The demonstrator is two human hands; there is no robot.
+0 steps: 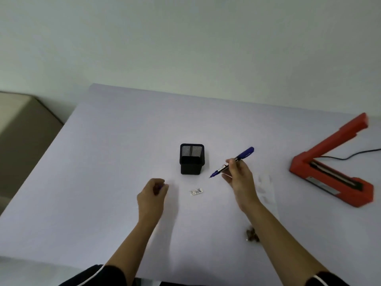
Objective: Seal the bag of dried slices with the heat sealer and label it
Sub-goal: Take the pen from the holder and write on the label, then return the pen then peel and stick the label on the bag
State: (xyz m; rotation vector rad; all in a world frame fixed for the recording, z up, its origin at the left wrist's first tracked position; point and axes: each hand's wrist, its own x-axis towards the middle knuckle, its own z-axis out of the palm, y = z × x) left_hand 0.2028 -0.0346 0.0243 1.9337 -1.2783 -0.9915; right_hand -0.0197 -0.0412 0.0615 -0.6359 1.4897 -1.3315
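1. I have both forearms reaching in from the near edge over the white table (pixel 103 162), sleeves pushed back to the elbows.
2. Right hand (pixel 239 174) is up off the surface, wrist bent, thumb and fingers pinching the blue pen (pixel 243 154) around its middle, a writing hold.
3. The pen's long axis runs from upper right to lower left: blunt back end high and far, bare tip low, aimed toward the label (pixel 196 191) and just short of it.
4. The label lies flat between the two hands, its long side running roughly left to right (the print is too small for me to read).
5. Left hand (pixel 151 195) sits left of the label, knuckles up, fingers curled round a small purple piece (pixel 159 186) that barely shows.
6. The clear bag (pixel 267 188) lies flat under and beside the right forearm, long axis far to near, with the dried slices (pixel 252 236) bunched at its near end.
7. The black mesh pen holder (pixel 191 162) stands upright just beyond the label.
8. The red heat sealer (pixel 329 176) is well to the right with its arm raised, cable (pixel 354 154) trailing off right.
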